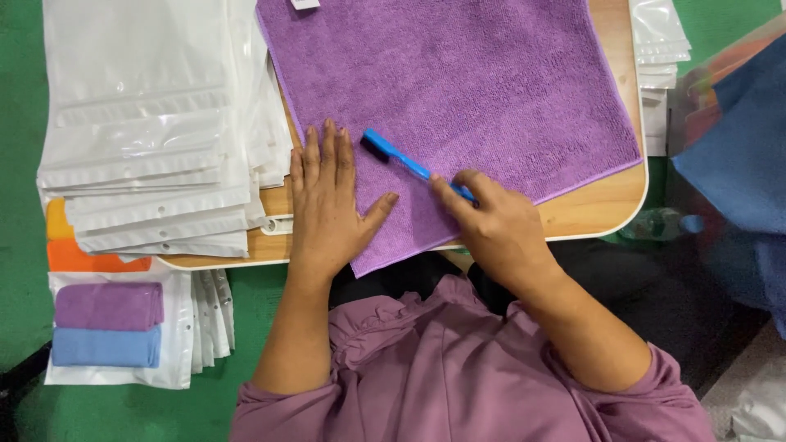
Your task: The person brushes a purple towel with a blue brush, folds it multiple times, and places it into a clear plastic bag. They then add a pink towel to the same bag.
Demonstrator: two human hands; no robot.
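Covering table: a purple microfibre cloth (458, 90) lies spread flat over a small wooden table (598, 209), filling the view from 12 o'clock down to the centre, its near corner hanging off the table edge toward 6 o'clock.
Floor: green floor (20, 205) shows along 9 o'clock and at the top right.
Bag stack: clear plastic bags (139, 131) lie fanned in a heap at 10 o'clock, overlapping the table's left part and touching the cloth's left edge.
Blue fabric: a pile of blue cloth (745, 155) sits at 3 o'clock, off the table, blurred.
Packed set: folded cloths (106, 327), one purple above one blue, rest on a bag at 8 o'clock on the floor; orange cloth (82, 258) lies just above them.
Left hand: the left hand (327, 205) lies open, palm down, fingers spread toward 12 o'clock, pressing the cloth's near-left part.
Right hand: the right hand (491, 221) is closed around the handle end of a blue brush, just right of the left hand.
Brush: the blue brush (405, 160) slants toward 10 o'clock, its head resting on the cloth just beside the left fingertips.
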